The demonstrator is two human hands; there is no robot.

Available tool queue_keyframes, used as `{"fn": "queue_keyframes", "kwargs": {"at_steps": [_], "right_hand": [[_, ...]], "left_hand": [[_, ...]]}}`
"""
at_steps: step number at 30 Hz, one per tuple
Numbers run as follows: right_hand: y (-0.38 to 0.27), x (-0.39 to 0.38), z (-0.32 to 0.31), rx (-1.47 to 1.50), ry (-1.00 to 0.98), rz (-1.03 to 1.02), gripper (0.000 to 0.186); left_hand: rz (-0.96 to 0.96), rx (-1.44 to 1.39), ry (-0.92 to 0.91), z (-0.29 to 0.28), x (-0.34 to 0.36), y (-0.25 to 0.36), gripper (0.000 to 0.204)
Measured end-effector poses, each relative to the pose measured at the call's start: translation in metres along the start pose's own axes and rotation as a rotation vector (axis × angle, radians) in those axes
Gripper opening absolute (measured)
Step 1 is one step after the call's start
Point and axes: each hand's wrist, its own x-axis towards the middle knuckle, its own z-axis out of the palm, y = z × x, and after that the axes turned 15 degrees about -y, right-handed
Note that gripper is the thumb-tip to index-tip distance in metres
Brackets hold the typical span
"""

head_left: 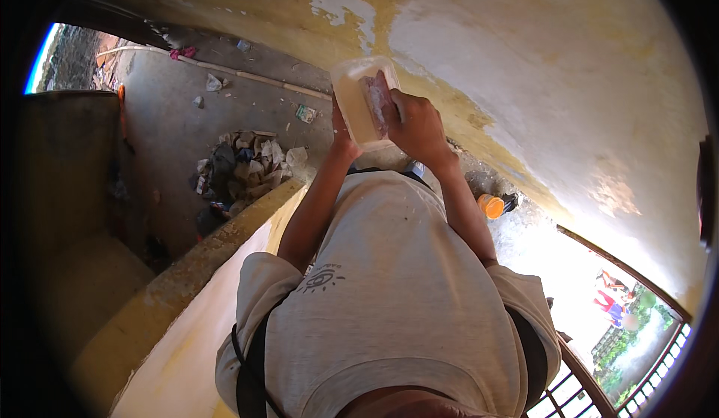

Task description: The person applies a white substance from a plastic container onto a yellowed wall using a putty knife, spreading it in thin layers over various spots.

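Observation:
Out in front of my chest, my left hand [343, 135] is closed on the side of a translucent, pale plastic tub [346, 92] with rounded corners. The tub is tilted so that its inside shows. My right hand [421, 124] reaches over the tub's right rim, fingers closed on a flat reddish piece [374, 102] smeared with white. That piece lies inside the tub, along its right wall; I cannot make out its exact kind. Some of the left fingers are hidden behind the tub.
A wall with peeling yellow and white paint [517, 66] rises ahead and right. Left, a heap of rubbish [243, 167] lies behind a low ledge [187, 276], with a long pole [247, 75] beyond. An orange-lidded container [491, 207] sits right. Outside, people [610, 306] show beyond a railing.

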Motion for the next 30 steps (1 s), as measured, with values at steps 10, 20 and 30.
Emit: {"fn": "queue_keyframes", "kwargs": {"at_steps": [10, 20, 30], "right_hand": [[0.011, -0.017, 0.008, 1.151, -0.133, 0.168, 0.026], [0.024, -0.025, 0.076, 1.917, -0.051, -0.076, 0.03], [0.063, 0.076, 0.052, 2.394, 0.054, -0.114, 0.022]], "left_hand": [[-0.001, -0.128, -0.21, 0.007, -0.011, 0.032, 0.065], [0.019, 0.008, -0.145, -0.061, -0.014, 0.037, 0.063], [0.203, 0.795, -0.086, -0.07, -0.018, 0.066, 0.068]]}}
